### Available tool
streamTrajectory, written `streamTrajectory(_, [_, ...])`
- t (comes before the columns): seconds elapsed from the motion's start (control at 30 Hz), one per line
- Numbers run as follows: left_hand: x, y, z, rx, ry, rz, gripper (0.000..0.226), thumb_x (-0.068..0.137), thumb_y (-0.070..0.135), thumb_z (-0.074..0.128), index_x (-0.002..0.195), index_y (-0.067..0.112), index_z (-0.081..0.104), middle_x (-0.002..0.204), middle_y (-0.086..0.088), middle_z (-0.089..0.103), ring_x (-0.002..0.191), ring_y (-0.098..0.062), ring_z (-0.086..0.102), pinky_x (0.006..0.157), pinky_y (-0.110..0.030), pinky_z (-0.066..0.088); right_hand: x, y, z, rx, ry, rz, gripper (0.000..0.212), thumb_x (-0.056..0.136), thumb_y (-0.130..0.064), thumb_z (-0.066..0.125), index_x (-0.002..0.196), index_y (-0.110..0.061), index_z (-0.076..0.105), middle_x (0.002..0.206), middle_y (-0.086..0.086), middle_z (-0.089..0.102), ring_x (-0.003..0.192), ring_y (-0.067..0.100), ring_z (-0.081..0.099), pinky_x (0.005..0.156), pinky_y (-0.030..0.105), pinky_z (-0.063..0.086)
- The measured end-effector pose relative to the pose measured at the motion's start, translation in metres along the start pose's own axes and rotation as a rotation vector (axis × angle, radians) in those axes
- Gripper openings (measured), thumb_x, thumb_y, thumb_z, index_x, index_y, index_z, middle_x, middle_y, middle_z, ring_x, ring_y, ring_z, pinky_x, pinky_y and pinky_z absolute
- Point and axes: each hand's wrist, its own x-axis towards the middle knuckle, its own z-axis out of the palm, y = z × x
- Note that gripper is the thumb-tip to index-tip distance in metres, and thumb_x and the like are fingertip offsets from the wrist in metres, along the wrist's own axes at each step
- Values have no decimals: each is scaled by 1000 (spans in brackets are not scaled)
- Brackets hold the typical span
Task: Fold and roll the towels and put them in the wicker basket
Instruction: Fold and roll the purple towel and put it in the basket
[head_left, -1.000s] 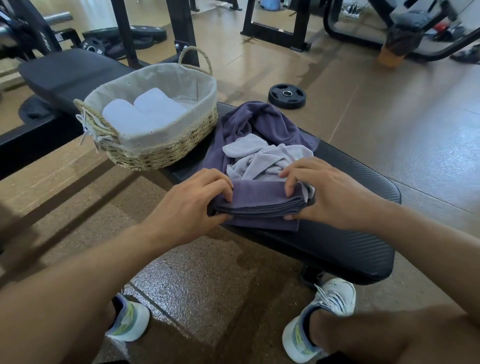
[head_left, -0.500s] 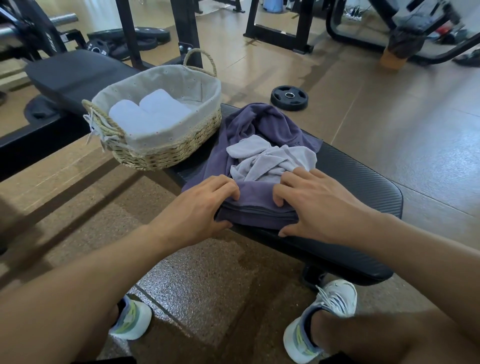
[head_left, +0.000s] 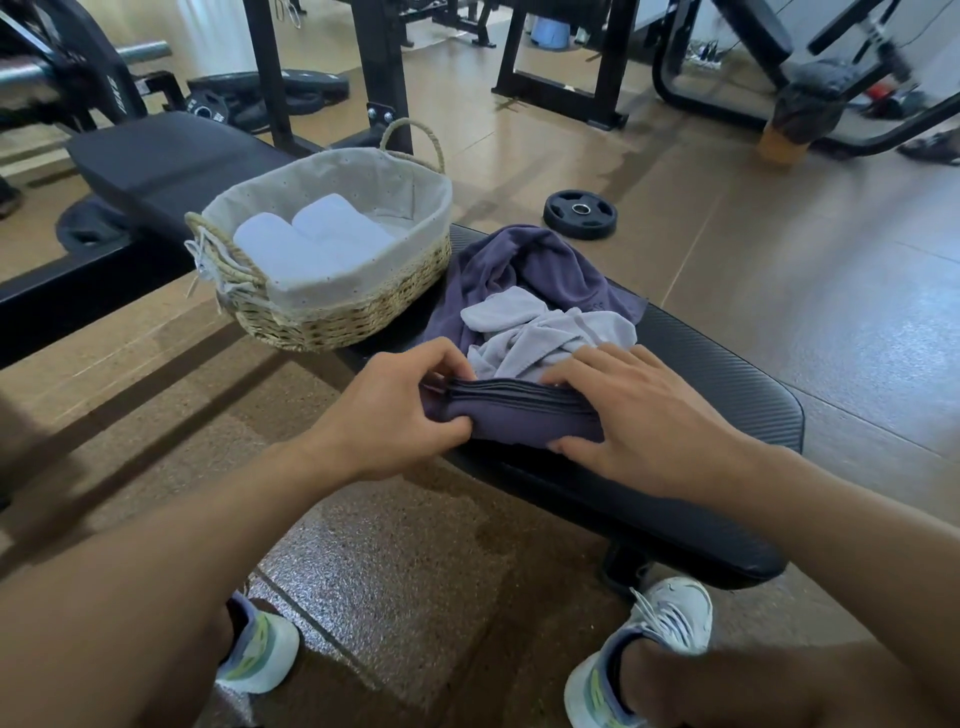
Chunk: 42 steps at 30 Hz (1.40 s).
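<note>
A folded dark purple towel (head_left: 519, 418) lies at the near edge of the black padded bench (head_left: 727, 395), its layered edge facing up. My left hand (head_left: 395, 410) grips its left end, fingers on top and thumb below. My right hand (head_left: 639, 415) holds the right end the same way. Behind it lie a crumpled light grey towel (head_left: 545, 332) and a loose purple towel (head_left: 530, 265). The wicker basket (head_left: 343, 306) with a cloth liner stands to the left on the bench and holds two rolled white towels (head_left: 306, 241).
A round weight plate (head_left: 580, 213) lies on the brown floor beyond the bench. Black gym frames (head_left: 384, 73) and a second bench (head_left: 156, 161) stand behind the basket. My two sneakers (head_left: 644, 654) are on the floor below the bench.
The folded purple towel was pressed flat half a second ago; now both hands have turned its near part up, so the stacked edges show on top.
</note>
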Motion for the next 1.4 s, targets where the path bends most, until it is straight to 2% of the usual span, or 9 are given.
streamTrajectory(0.1, [-1, 5, -9, -40, -50, 2, 33, 73, 15, 80, 98, 26, 62, 94, 11, 74, 86, -12, 71, 83, -37, 57, 0, 4, -4, 178, 9, 13, 46, 86, -43, 71, 129, -33, 57, 123, -13, 61, 117, 11, 54, 103, 33, 41])
streamTrajectory(0.2, [-2, 10, -15, -80, -85, -16, 35, 79, 10, 80, 105, 23, 62, 98, 9, 75, 88, -21, 69, 86, -34, 54, 1, 9, -10, 325, -22, 14, 43, 89, -35, 73, 130, -32, 61, 125, -17, 62, 117, 2, 53, 99, 17, 37])
streamTrajectory(0.37, [-6, 12, -14, -270, -114, -116, 44, 77, 44, 79, 115, 29, 65, 109, 5, 75, 99, -20, 71, 92, -36, 56, -1, 16, -13, 546, -86, 61, 37, 88, -33, 75, 124, -37, 66, 117, -27, 66, 111, -13, 57, 90, 1, 36])
streamTrajectory(0.53, [-6, 13, -6, -358, -114, -168, 58, 68, 36, 92, 119, 28, 65, 103, -3, 79, 98, -28, 75, 87, -56, 58, 1, 16, -13, 606, -156, 55, 35, 89, -36, 76, 120, -44, 63, 113, -29, 67, 108, -10, 60, 89, 5, 41])
streamTrajectory(0.77, [-6, 16, 0, -430, -141, -170, 49, 63, 17, 88, 108, 13, 69, 94, -8, 80, 86, -16, 74, 79, -36, 62, 2, -2, -8, 553, -192, 35, 77, 72, -65, 79, 141, -43, 51, 127, -26, 58, 118, -5, 54, 101, 20, 43])
streamTrajectory(0.93, [-6, 17, 2, -421, -146, -173, 37, 70, 30, 83, 101, 13, 73, 90, -6, 80, 85, -17, 74, 78, -40, 61, 8, -11, -10, 512, -142, -21, 50, 80, -45, 82, 127, -40, 66, 114, -24, 68, 101, -8, 57, 84, 8, 42])
streamTrajectory(1.03, [-4, 20, 3, -438, -110, -189, 35, 71, 35, 79, 98, 14, 73, 84, -6, 79, 76, -10, 70, 64, -26, 56, 11, -10, -11, 515, -124, -2, 45, 80, -41, 83, 122, -41, 70, 103, -28, 70, 91, -14, 57, 78, 5, 40])
streamTrajectory(1.27, [-1, 9, -8, -346, -1, -229, 50, 69, 56, 84, 110, 32, 67, 97, 1, 79, 96, -22, 75, 79, -40, 61, 19, -12, -6, 520, 7, 54, 46, 91, -38, 73, 135, -40, 62, 121, -20, 70, 107, -7, 59, 90, 8, 42])
streamTrajectory(1.4, [5, 1, -15, -398, 70, -217, 37, 78, 27, 85, 111, 23, 68, 99, -2, 80, 98, -23, 75, 91, -48, 59, 30, -21, 1, 409, 60, -26, 44, 102, -38, 56, 145, -29, 55, 130, -9, 66, 118, 8, 56, 102, 24, 42])
